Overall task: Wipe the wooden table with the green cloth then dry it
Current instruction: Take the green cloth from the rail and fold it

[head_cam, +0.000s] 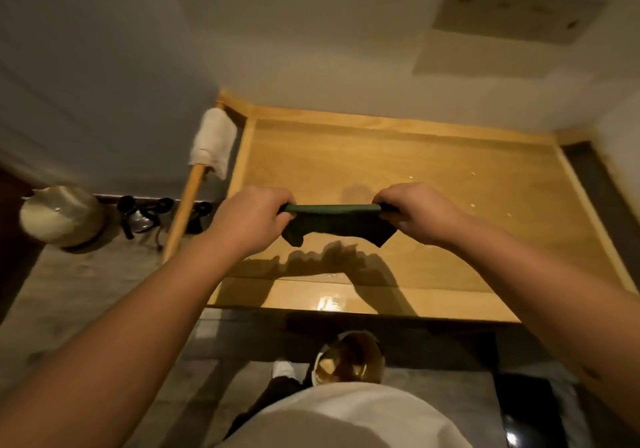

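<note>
The cloth (334,222) hangs between the left hand (252,219) and the right hand (420,213), above the wooden table (433,156). A mop (211,146) leans beside the table, beyond the left hand. A bowl (349,357) stands on the floor, below the table's near edge, nearer than both hands.

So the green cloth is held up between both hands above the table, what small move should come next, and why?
Probably lower the green cloth flat onto the wooden table and start wiping. The left hand and right hand each grip one end, it hangs clear of the surface, and droplets glint there.
</note>
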